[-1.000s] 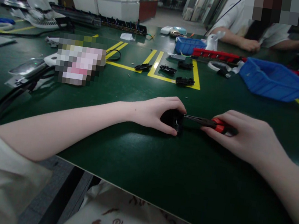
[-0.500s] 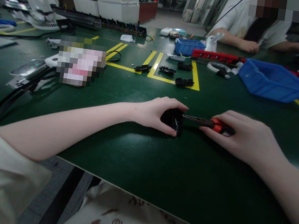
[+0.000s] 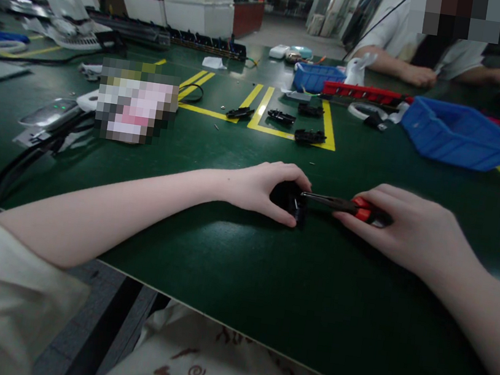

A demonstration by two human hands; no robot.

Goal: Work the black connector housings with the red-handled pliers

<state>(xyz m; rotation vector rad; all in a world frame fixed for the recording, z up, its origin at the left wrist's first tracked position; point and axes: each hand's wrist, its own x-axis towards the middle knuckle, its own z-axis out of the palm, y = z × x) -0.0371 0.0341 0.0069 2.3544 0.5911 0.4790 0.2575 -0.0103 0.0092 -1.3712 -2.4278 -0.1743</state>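
Note:
Between the thumb and fingers of my left hand [image 3: 265,188] is a small black part [image 3: 297,209], held on the green table. My right hand [image 3: 405,229] is wrapped round red-handled pliers [image 3: 334,204], whose long thin jaws point left and reach the upper edge of the black part. Whether the jaw tips grip anything is too small to tell. Beyond my hands, several similar black pieces [image 3: 281,117] lie in and beside a yellow taped square [image 3: 331,130].
A large blue bin [image 3: 464,137] stands at the right, a smaller blue bin [image 3: 317,79] farther back, near a red strip [image 3: 365,94]. Left are a pixelated pink object [image 3: 137,112] and a clear-cased device [image 3: 49,113] with black cables. A person's hands rest across the table.
The plier tips have shifted slightly left at the black part. My left fingers have moved very little, and both hands keep their hold.

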